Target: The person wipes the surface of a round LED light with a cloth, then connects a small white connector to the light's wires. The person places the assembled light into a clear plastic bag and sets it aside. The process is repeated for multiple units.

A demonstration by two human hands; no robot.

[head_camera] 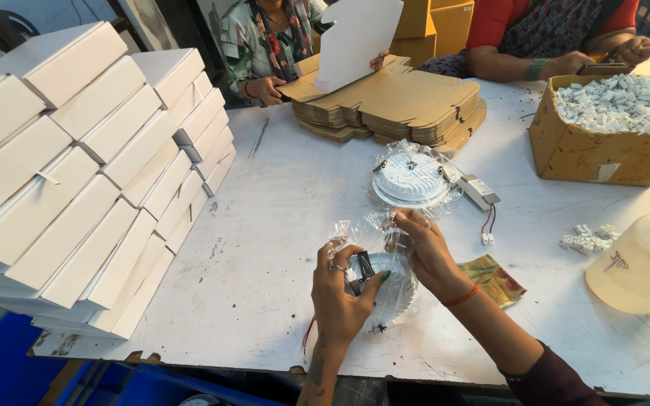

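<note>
**Both hands on a bagged round lamp at the worktop's near edge**

Fingers of the left hand point(344, 289) are curled shut around a round white lamp fitting point(394, 289) and its dark spring clip point(365, 267), gripping from the left side. Fingers of the right hand point(426, 252) are pinched closed on the clear plastic bag point(355, 229) that wraps the fitting, holding the film at its upper edge. The fitting is held just above the white worktop point(280, 210), near its front edge, tilted toward the camera.

Just beyond the hands lies a second white round fitting point(413, 179) in clear film, flat on the worktop, with a small white driver box point(479, 190) and its red and black leads beside it. A patterned cloth scrap point(496, 277) lies just right of the right wrist. A cluster of small white connectors point(587, 239) sits farther right, near a pale yellow plastic container point(641, 263).

A tall stack of white closed boxes point(84, 173) occupies the left side. At the far edge, a pile of flat brown cardboard blanks point(400, 101) is being handled by another person's hand point(267, 89). An open brown carton point(596, 150) filled with white connectors stands at far right.
</note>
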